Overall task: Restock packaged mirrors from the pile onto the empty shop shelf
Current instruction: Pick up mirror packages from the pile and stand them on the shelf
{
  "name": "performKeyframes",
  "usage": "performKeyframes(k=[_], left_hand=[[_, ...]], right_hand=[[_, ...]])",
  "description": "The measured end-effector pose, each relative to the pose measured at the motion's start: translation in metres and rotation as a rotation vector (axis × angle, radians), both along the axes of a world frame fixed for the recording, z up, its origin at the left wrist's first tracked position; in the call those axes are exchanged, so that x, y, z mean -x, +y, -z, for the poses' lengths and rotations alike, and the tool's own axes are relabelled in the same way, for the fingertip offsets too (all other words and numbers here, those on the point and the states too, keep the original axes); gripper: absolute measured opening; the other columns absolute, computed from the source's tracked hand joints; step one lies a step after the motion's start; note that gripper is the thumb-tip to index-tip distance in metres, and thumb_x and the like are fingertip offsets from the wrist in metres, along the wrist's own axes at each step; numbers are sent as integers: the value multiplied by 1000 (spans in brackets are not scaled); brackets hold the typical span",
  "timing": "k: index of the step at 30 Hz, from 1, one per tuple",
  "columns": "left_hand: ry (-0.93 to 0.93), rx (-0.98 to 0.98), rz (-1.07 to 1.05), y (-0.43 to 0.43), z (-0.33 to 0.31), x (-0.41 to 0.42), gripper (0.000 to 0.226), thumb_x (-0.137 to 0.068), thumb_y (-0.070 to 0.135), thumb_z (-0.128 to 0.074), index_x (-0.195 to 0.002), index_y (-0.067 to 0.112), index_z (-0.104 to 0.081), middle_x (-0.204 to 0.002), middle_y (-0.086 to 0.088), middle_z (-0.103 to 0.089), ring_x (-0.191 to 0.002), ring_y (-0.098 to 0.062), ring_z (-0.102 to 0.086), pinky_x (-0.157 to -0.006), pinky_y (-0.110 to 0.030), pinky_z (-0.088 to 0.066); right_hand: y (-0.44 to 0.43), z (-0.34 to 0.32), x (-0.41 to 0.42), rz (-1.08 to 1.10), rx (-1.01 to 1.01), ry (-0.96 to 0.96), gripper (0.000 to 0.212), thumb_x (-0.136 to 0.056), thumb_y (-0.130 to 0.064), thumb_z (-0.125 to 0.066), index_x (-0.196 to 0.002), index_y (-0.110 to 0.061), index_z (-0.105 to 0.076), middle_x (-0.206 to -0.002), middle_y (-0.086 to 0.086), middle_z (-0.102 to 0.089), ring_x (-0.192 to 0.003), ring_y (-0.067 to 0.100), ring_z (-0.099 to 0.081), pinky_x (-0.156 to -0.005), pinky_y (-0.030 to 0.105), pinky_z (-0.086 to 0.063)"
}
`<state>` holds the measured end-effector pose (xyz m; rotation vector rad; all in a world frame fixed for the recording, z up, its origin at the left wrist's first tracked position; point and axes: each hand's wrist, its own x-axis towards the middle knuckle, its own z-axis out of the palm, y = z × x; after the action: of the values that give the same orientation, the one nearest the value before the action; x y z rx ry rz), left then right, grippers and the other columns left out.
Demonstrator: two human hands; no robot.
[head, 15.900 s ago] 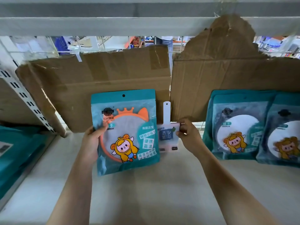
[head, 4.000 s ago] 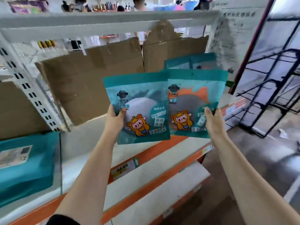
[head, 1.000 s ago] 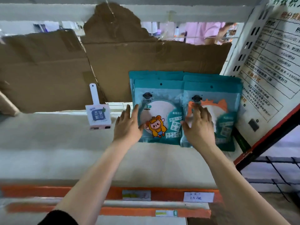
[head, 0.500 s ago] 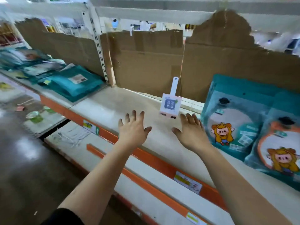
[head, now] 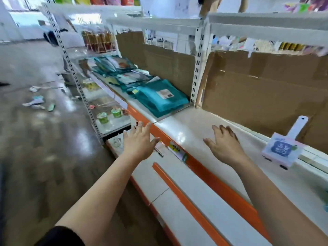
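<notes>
Both hands are empty here, fingers spread and well apart from each other. Our left hand (head: 140,141) hangs out front, left of the slotted upright (head: 197,68). Our right hand (head: 225,144) is low over the empty shelf (head: 191,128) on the right of that upright; we can't tell if it's touching the board. The pile of packaged mirrors (head: 159,98) lies flat just left of the upright, teal packs loosely stacked with a white sticker on the top one.

Looks to us like the step is reaching over for more packs. We'd go for the top ones only, one per hand, pinched at an edge. That film looks slippery, so dragging from the middle could fan the whole stack off the front. Then stand them against the cardboard (head: 257,89) right of the upright, and watch the white sign (head: 282,148) further right of it, since it looks easy to knock.
</notes>
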<state>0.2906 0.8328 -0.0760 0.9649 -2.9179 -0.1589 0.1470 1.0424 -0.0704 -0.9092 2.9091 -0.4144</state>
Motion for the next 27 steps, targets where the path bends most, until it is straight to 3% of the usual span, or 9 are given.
performKeyframes(k=[12,18,22,27], left_hand=[[28,-12,-153,-141,1,-18,66,-96,56,-28,-150,24,-10,-159,-8,-7,-146,-28,-8,-117,-50,-11],[1,-30,-248,-211,8,-11,64,-98,52,-26,-151,21,-8,-159,-11,-5,-147,-28,-2,-118,-46,-2],[2,-21,-323,-254,7,1,64,-97,53,-27,-151,22,-10,-158,-10,-12,-146,-28,-8,-117,-47,-6],[3,-57,-396,-303,4,9,65,-97,55,-25,-152,24,-7,-159,-8,-6,-146,-28,-5,-117,-46,-5]], right_hand=[[-162,-1,15,-153,-42,44,65,-96,-50,-36,-147,-12,-23,-152,11,-25,-142,30,-15,-117,43,-17],[-246,-3,49,-218,-1,19,61,-96,-48,-38,-143,-11,-28,-149,15,-28,-138,33,-21,-113,46,-22],[-307,-8,69,-300,10,4,61,-96,-48,-40,-143,-12,-27,-149,15,-28,-137,34,-23,-111,47,-25],[-379,-12,87,-395,20,38,60,-96,-47,-40,-142,-10,-30,-146,16,-32,-136,34,-23,-112,45,-23]])
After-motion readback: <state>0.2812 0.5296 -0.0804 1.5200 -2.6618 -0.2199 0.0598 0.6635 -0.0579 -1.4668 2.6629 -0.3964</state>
